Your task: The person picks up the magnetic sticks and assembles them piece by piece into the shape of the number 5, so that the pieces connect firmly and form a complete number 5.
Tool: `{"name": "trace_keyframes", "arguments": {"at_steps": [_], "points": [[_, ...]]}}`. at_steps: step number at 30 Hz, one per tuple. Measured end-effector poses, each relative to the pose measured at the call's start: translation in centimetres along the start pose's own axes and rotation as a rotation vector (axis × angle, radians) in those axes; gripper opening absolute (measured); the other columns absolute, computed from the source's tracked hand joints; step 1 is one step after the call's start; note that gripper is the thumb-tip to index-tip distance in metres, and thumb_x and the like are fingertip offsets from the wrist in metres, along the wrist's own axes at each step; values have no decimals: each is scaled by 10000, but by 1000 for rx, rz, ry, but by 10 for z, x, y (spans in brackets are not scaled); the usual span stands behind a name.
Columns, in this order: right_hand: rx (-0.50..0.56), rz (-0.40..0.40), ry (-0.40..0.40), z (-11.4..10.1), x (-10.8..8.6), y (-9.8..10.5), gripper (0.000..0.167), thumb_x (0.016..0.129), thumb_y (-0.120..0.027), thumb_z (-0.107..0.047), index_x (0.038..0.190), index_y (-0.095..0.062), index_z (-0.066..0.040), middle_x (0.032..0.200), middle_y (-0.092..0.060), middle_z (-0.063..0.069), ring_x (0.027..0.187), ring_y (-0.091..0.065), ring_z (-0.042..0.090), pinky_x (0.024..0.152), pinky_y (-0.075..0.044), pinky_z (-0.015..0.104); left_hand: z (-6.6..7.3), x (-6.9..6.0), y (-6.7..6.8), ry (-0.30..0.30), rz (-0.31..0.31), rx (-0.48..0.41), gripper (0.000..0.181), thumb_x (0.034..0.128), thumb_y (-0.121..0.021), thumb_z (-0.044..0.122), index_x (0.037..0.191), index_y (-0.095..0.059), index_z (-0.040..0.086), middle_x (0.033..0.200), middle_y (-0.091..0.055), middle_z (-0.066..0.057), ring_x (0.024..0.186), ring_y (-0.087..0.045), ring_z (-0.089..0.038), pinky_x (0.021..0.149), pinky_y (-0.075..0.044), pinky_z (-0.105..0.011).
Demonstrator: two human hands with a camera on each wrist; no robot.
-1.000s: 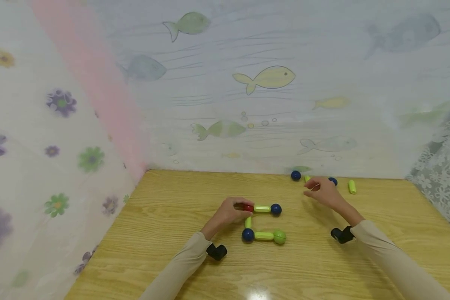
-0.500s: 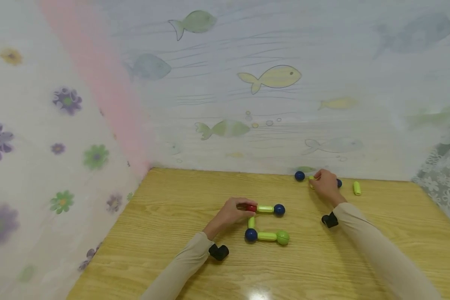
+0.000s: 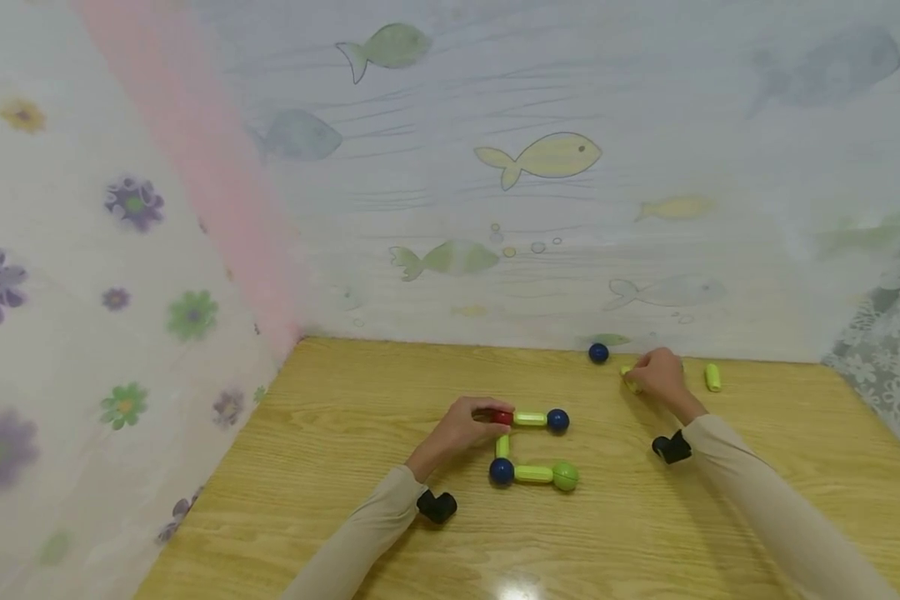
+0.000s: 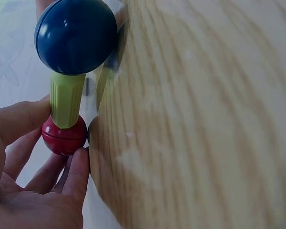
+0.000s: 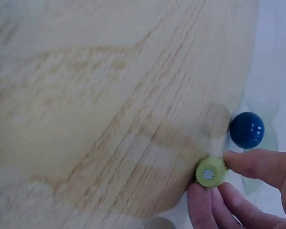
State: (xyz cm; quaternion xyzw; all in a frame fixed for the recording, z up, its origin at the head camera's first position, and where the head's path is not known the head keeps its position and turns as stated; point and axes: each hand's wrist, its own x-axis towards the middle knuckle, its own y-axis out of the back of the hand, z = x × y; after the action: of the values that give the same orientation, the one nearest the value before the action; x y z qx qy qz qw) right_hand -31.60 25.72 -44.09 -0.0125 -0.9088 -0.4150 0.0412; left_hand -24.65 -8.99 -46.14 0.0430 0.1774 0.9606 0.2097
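My left hand [image 3: 461, 427] pinches a red ball [image 3: 502, 417] at one corner of a joined shape of magnetic rods and balls. From the red ball, one yellow-green rod [image 3: 530, 418] runs to a blue ball [image 3: 558, 420]. Another rod [image 3: 502, 447] leads toward me to a second blue ball [image 3: 502, 472], which joins a rod [image 3: 534, 474] ending in a green ball [image 3: 566, 476]. Near the back edge, my right hand [image 3: 662, 381] pinches a loose yellow-green magnetic rod [image 5: 211, 171] between thumb and fingers; a round metal end faces the right wrist camera.
A loose blue ball [image 3: 598, 353] lies at the back of the wooden table [image 3: 360, 375], left of my right hand. Right of that hand lies another yellow-green rod [image 3: 712, 377]. A fish-patterned curtain [image 3: 435, 208] stands behind the table.
My right hand has reached the rod at the back, taken hold of it and drawn it slightly toward me. It now hides the blue ball behind it. My left hand keeps its grip.
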Motion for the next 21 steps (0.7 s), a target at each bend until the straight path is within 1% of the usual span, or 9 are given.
{"name": "trace_keyframes", "arguments": {"at_steps": [2, 4, 6, 8, 13, 18, 21], "points": [[16, -14, -2, 1, -5, 2, 259, 779, -676, -81, 537, -625, -4, 413, -473, -11, 396, -376, 128, 457, -360, 288, 0, -1, -1, 4, 2, -5, 281, 859, -712, 147, 1139, -696, 125, 1139, -643, -27, 1000, -613, -172, 844, -498, -326], [34, -35, -4, 1, -10, 5, 218, 792, -681, -95, 614, -674, 31, 459, -548, 42, 421, -470, 165, 488, -411, 295, 0, -1, -1, 4, 3, -9, 282, 859, -712, 144, 1139, -696, 124, 1141, -642, -30, 1003, -612, -175, 843, -497, -332], [62, -60, -1, -1, -16, 9, 192, 806, -676, -99, 693, -702, 54, 527, -607, 86, 483, -560, 212, 533, -461, 311, 1, -1, -1, 2, 8, -14, 285, 858, -713, 144, 1141, -695, 116, 1146, -641, -36, 1007, -613, -181, 841, -499, -334], [105, -90, -12, -4, -24, 14, 187, 820, -670, -97, 788, -710, 82, 591, -635, 106, 555, -611, 246, 570, -502, 332, 2, -2, -1, -2, 8, -15, 288, 860, -711, 147, 1145, -694, 111, 1150, -640, -34, 1010, -613, -178, 832, -501, -321], [238, -175, -54, -8, -40, 22, 275, 844, -670, -87, 986, -665, 148, 735, -674, 112, 659, -644, 235, 619, -549, 355, 4, -4, 1, -9, 9, -2, 289, 860, -713, 163, 1145, -696, 120, 1153, -639, -22, 1018, -612, -163, 829, -503, -288], [372, -250, -109, -12, -58, 26, 352, 870, -667, -103, 1078, -600, 174, 817, -680, 92, 724, -655, 192, 673, -557, 372, 2, -3, 2, -23, 0, 6, 295, 859, -715, 176, 1149, -695, 123, 1148, -643, -20, 1017, -613, -160, 842, -498, -288], [423, -276, -129, -14, -70, 27, 363, 879, -663, -109, 1097, -588, 170, 851, -678, 59, 755, -649, 173, 706, -555, 379, 1, -2, 1, -28, -4, 15, 297, 861, -713, 181, 1152, -693, 125, 1149, -641, -21, 1022, -609, -166, 845, -497, -297]]}}
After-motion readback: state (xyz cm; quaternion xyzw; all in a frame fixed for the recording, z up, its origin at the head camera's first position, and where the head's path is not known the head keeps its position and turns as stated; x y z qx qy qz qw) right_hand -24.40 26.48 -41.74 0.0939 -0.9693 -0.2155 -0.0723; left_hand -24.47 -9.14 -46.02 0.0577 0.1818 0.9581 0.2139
